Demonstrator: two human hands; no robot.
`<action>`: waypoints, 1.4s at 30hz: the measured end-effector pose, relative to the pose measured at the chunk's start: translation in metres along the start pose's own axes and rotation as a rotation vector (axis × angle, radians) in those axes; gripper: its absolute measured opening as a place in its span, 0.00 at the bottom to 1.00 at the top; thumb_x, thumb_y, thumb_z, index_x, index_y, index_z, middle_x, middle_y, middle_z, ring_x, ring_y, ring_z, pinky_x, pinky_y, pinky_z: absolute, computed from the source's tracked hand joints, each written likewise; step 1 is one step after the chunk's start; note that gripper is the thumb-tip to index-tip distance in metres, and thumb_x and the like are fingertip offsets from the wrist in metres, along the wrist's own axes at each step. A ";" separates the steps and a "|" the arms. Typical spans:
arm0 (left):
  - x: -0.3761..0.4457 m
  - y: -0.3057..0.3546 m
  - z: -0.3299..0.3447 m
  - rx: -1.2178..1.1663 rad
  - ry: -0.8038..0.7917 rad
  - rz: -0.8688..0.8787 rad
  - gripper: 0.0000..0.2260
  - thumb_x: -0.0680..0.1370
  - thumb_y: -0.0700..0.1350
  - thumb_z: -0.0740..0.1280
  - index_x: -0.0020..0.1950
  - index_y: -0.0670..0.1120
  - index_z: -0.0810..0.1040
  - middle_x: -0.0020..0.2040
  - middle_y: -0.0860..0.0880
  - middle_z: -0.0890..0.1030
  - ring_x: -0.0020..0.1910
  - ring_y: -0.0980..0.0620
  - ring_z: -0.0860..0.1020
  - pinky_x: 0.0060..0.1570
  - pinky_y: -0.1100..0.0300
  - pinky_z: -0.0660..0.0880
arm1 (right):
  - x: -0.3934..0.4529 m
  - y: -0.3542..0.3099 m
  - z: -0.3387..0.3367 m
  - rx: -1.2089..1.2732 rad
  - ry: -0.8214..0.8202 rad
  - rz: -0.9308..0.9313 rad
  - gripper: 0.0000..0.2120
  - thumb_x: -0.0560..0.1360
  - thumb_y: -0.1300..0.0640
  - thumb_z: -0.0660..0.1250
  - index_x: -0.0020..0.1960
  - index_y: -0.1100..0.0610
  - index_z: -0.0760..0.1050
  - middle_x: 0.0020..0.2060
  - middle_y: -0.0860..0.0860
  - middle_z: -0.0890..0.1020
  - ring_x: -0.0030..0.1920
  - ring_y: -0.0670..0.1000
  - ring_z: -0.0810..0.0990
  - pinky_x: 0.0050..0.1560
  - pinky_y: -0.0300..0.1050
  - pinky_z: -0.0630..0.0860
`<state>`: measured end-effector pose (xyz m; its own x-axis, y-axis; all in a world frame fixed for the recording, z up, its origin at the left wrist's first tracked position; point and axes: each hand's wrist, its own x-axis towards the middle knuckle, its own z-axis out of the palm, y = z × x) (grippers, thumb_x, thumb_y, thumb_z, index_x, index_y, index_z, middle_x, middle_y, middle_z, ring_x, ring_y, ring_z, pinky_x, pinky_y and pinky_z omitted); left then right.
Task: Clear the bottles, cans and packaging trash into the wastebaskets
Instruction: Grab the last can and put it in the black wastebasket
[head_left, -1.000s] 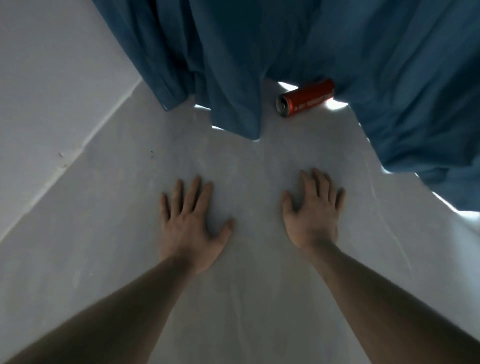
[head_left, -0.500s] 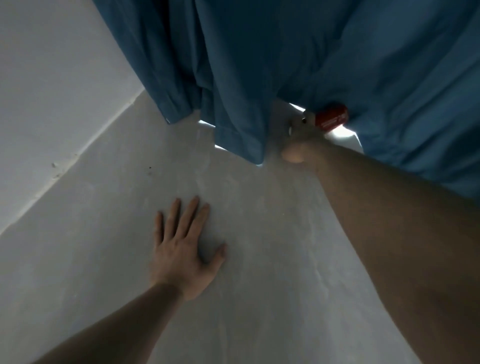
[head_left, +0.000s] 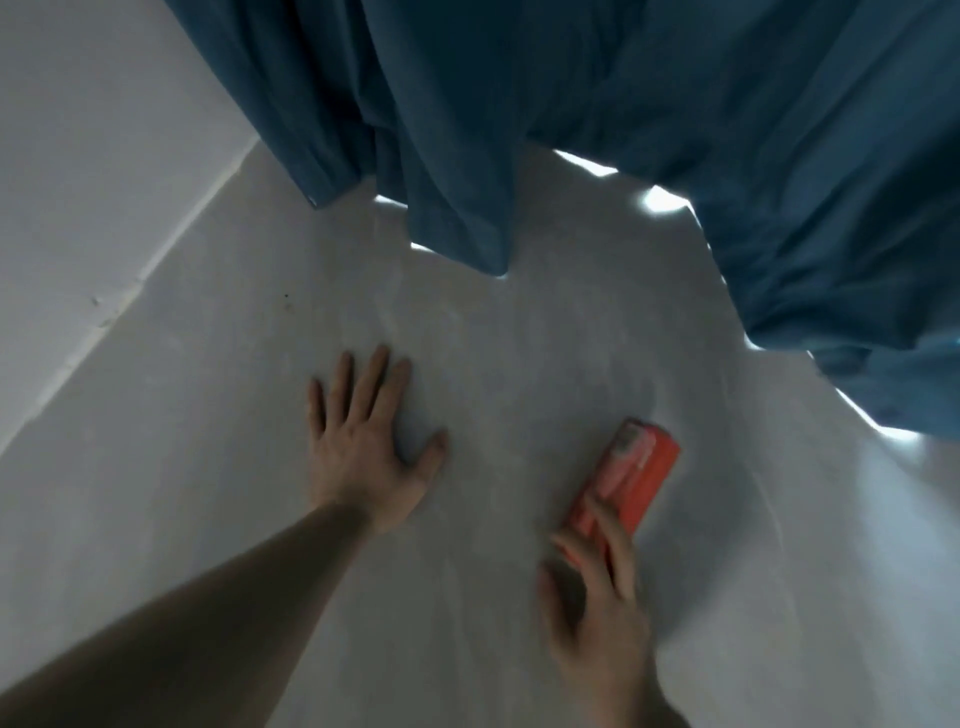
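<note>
Pulled back from under the hanging blue curtain: slim red metal can, gripped in right hand; left hand spread flat, empty, on grey floor alongside

The red can bears print too blurred to read.

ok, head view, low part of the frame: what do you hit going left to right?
Left forearm → left hand, flat on the floor → red can held by the right hand. Wall and blue curtain sit higher up.
</note>
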<state>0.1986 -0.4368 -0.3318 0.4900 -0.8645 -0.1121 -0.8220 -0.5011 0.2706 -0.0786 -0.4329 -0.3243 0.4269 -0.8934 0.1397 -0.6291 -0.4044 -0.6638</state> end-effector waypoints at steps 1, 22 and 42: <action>0.000 0.000 0.000 -0.002 0.007 0.003 0.39 0.75 0.69 0.60 0.82 0.55 0.57 0.83 0.53 0.55 0.82 0.45 0.48 0.79 0.39 0.46 | -0.033 -0.005 -0.003 0.023 -0.009 0.012 0.19 0.73 0.50 0.71 0.63 0.43 0.74 0.77 0.41 0.63 0.68 0.46 0.76 0.60 0.40 0.78; -0.134 -0.012 0.023 -0.063 0.186 0.282 0.21 0.78 0.53 0.59 0.67 0.44 0.72 0.67 0.42 0.75 0.63 0.38 0.72 0.64 0.48 0.68 | -0.105 -0.009 0.013 -0.099 0.101 0.004 0.21 0.74 0.57 0.67 0.67 0.51 0.71 0.78 0.49 0.59 0.68 0.61 0.72 0.64 0.55 0.76; -0.390 -0.080 0.011 -0.177 -0.029 0.193 0.36 0.77 0.53 0.67 0.81 0.53 0.54 0.80 0.48 0.58 0.72 0.39 0.70 0.70 0.51 0.68 | -0.312 -0.087 0.030 0.081 0.140 -0.211 0.26 0.73 0.59 0.70 0.70 0.52 0.70 0.78 0.45 0.61 0.66 0.46 0.73 0.62 0.42 0.74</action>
<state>0.0703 -0.0594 -0.3202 0.3183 -0.9455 -0.0692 -0.8344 -0.3141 0.4529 -0.1373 -0.1135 -0.3327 0.4457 -0.8117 0.3774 -0.4796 -0.5725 -0.6650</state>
